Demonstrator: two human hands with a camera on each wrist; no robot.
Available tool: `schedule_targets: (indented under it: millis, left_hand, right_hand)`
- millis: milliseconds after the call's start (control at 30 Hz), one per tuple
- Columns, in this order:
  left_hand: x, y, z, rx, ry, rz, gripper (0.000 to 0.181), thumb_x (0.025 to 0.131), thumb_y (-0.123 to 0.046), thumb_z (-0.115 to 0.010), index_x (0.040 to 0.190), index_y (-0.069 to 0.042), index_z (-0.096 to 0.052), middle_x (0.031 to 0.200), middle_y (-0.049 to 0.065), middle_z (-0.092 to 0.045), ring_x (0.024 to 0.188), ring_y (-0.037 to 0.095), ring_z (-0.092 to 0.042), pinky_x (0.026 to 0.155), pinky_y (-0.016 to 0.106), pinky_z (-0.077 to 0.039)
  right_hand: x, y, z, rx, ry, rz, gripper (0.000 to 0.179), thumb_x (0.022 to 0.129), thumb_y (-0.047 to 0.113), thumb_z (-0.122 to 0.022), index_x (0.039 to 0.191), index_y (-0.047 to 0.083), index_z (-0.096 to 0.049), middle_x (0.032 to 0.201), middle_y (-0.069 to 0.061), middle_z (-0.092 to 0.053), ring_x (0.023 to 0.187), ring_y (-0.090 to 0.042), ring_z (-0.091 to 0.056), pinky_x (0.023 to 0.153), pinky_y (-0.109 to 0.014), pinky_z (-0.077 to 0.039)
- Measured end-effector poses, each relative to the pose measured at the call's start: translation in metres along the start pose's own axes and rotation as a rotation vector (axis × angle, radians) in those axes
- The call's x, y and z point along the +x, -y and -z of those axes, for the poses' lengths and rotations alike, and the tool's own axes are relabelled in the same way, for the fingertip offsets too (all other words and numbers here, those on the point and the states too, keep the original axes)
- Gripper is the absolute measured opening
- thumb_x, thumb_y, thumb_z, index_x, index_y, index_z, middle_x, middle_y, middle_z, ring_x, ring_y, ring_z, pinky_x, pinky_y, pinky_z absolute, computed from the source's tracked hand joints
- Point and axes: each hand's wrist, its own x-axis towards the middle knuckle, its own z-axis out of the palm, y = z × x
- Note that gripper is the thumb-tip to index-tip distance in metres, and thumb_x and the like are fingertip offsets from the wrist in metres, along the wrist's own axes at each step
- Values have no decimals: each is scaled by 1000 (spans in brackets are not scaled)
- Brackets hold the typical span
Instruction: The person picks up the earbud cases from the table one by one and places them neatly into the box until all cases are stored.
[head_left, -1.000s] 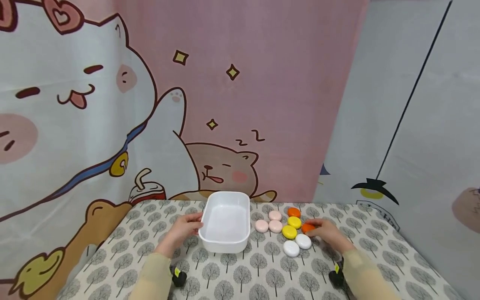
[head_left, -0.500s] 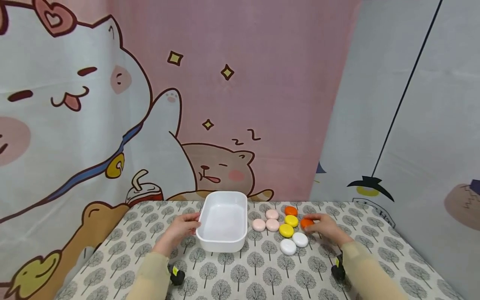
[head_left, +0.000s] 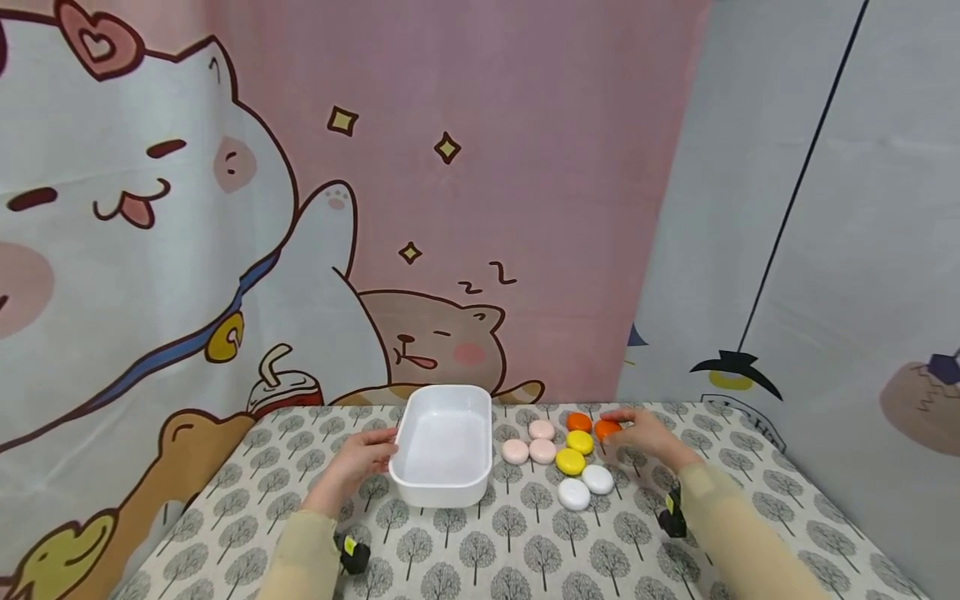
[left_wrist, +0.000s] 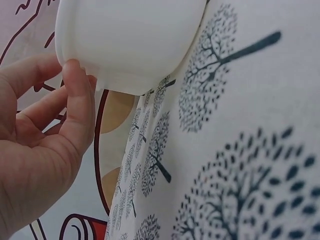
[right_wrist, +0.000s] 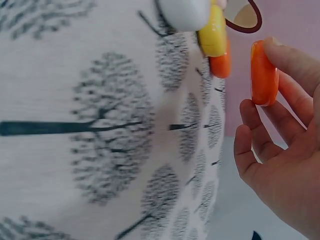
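My left hand [head_left: 358, 463] holds the left rim of a white rectangular plastic tub [head_left: 480, 478]. In the left wrist view, thumb and fingers meet at the rim of the tub [left_wrist: 125, 40], which stands on the cloth. Over to the right, my right hand [head_left: 647, 435] pinches a glossy orange disc [right_wrist: 263, 75] by its edge. That disc is lifted off the cloth in the right wrist view. Left of it lie another orange disc [head_left: 579, 423], two yellow discs [head_left: 571, 462] and two white discs [head_left: 573, 494].
Several pink discs [head_left: 515, 452] lie between the tub and the yellow discs. A tree-patterned cloth [head_left: 480, 550] covers the table, and a cartoon curtain [head_left: 562, 208] hangs behind its far edge.
My right hand has raised the orange disc off the cloth and moved slightly farther from me. The left hand stays on the tub. The head view has turned slightly right.
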Motion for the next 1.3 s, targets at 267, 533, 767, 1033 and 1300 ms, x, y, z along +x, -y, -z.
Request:
schedule_targets:
  millis: [267, 533, 767, 1033, 1300]
  left_hand:
    - [-1, 4, 2, -27, 16, -17, 46, 89, -3, -65, 132, 7, -53, 113, 16, -62, 86, 21, -62, 74, 33, -54]
    - [-4, 4, 0, -44, 19, -18, 47, 89, -2, -65, 132, 8, -53, 112, 16, -62, 85, 20, -62, 74, 33, -54]
    - [-2, 4, 1, -38, 10, -30, 46, 88, -2, -66, 131, 8, -54, 112, 16, -62, 84, 20, -62, 73, 33, -54]
    - [-3, 5, 1, -38, -10, -19, 46, 88, -2, -66, 131, 8, -54, 112, 16, -62, 84, 20, -62, 73, 33, -54]
    - [-3, 4, -1, -43, -4, -23, 45, 88, -1, -66, 130, 8, -55, 110, 16, -63, 83, 20, -62, 72, 33, -54]
  right_hand:
    - [10, 19, 8, 3, 22, 63, 51, 86, 15, -71, 133, 1, -57, 136, -25, -50, 119, -40, -49, 93, -54, -45]
    - [17, 36, 12, -49, -12, 69, 51, 83, 18, -74, 130, 4, -61, 127, -18, -58, 103, -29, -56, 83, -46, -49]
    - [22, 46, 11, -37, -16, 83, 50, 82, 18, -76, 128, 5, -63, 125, -16, -60, 101, -27, -57, 85, -46, -51]
    - [26, 58, 6, -22, -18, 122, 48, 82, 18, -75, 128, 5, -63, 124, -14, -61, 100, -25, -58, 85, -45, -51]
    - [28, 75, 1, 6, -12, 194, 49, 83, 16, -75, 128, 5, -63, 119, -14, -62, 93, -24, -59, 77, -36, -53]
